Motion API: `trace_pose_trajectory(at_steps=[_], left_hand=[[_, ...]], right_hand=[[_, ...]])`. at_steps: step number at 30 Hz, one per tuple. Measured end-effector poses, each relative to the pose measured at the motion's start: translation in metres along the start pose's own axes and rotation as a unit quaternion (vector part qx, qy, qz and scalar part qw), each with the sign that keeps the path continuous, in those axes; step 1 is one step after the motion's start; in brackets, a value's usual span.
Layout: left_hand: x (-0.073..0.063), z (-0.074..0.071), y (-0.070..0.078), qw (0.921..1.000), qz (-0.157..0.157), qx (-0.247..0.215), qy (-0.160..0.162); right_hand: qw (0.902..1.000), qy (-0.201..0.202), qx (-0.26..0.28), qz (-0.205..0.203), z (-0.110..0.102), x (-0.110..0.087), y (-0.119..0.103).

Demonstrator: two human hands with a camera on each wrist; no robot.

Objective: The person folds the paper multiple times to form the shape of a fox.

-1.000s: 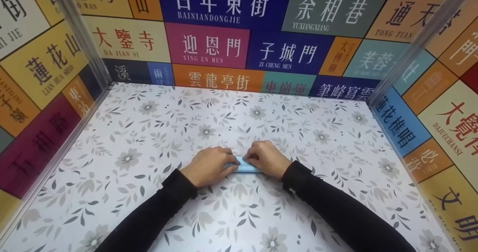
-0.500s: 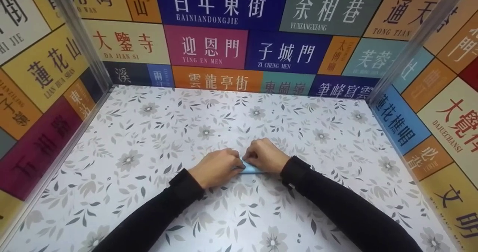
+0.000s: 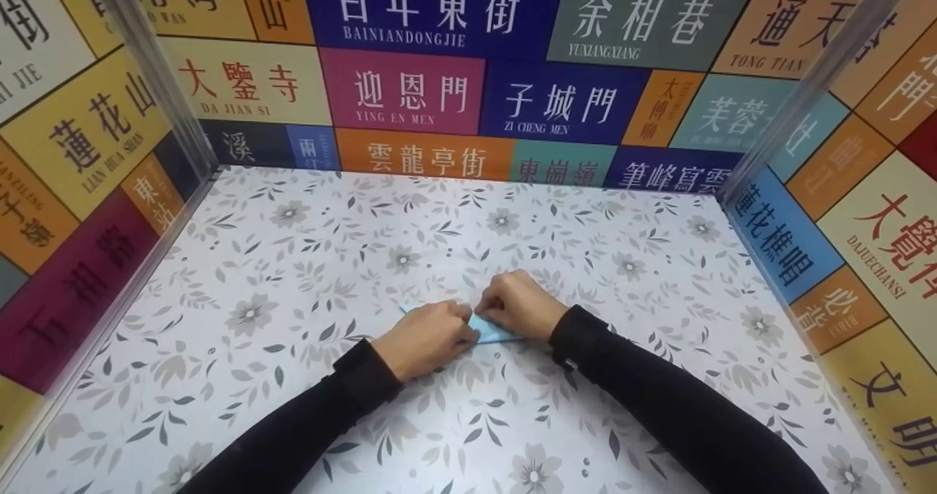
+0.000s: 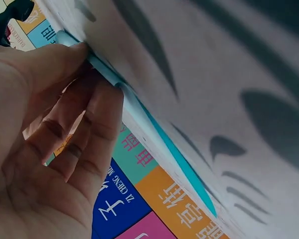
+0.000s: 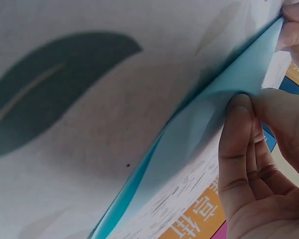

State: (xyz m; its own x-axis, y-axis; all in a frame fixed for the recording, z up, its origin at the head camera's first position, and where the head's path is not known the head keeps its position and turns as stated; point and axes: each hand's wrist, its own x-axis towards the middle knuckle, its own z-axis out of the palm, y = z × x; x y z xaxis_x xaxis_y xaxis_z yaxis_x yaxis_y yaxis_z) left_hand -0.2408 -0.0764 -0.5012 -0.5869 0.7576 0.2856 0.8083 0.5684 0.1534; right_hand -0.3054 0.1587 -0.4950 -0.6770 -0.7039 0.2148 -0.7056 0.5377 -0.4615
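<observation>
A sheet of light blue paper (image 3: pixel 489 330) lies folded on the table between my hands, mostly covered by them in the head view. My left hand (image 3: pixel 430 339) pinches its left part; in the left wrist view the thumb and fingertips meet at the edge of the paper (image 4: pixel 177 152). One thin blue tip sticks out behind the left knuckles. With thumb and index finger, my right hand (image 3: pixel 524 307) pinches the paper (image 5: pixel 202 117) farther right, its other fingers curled. The right wrist view shows a sloping flap, and the left fingertips hold the sheet's far end.
The tabletop (image 3: pixel 329 245) has a white covering with grey flowers and leaves. Upright panels with coloured name signs (image 3: pixel 410 88) stand at the back and both sides, joined by clear corner strips (image 3: pixel 176 99).
My left hand has shifted slightly right and toward me. The paper between the hands went from a straight strip to a slanted, pointed shape, and a blue tip now shows behind the left hand.
</observation>
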Motion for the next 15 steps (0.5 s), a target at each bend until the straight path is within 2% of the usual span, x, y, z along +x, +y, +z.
trace_pose_trajectory(at_steps=[8, 12, 15], left_hand=[[-0.002, -0.009, 0.012, 0.9992, -0.027, 0.015, -0.026], [-0.001, -0.013, 0.020, 0.9974, -0.023, 0.056, -0.040], [0.000, -0.014, 0.025, 0.9954, -0.016, 0.086, -0.038]], right_hand=[[0.9999, 0.008, 0.002, -0.010, 0.001, -0.001, 0.000], [0.9999, 0.012, -0.007, -0.008, 0.002, -0.002, -0.001], [0.9999, 0.011, -0.010, -0.005, 0.000, -0.002, -0.003]])
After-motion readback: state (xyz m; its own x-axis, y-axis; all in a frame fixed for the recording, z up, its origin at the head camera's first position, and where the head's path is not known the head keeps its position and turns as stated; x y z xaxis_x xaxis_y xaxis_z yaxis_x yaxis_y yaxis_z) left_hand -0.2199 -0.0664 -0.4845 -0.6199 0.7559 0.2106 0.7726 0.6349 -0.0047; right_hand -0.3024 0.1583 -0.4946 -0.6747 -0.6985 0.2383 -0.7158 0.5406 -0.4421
